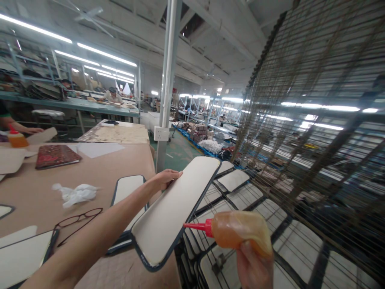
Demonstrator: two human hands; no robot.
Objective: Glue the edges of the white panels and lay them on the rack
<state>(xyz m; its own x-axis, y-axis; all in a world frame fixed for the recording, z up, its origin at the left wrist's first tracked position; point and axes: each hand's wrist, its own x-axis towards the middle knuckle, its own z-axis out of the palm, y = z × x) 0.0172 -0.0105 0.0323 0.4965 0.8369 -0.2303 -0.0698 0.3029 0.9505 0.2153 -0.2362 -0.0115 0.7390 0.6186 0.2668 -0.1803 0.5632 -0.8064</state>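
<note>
My left hand (pixel 166 178) grips the left edge of a long cream panel with a dark rim (pixel 174 210), held tilted above the table's corner. My right hand (pixel 255 265) is closed around an orange glue bottle (pixel 240 231). Its red nozzle (pixel 195 226) points left and touches the panel's right edge. Beneath and beyond the panel, several similar cream panels (pixel 237 180) lie on the wire shelves of a drying rack (pixel 300 140).
A brown-covered table (pixel 36 188) holds another panel (pixel 128 188), eyeglasses (pixel 78 220), crumpled white tissue (pixel 76 193), a dark red patterned piece (pixel 57 155) and a second glue bottle (pixel 16 138). Another person's arm (pixel 18 127) rests at far left. A steel pillar (pixel 168 80) stands behind.
</note>
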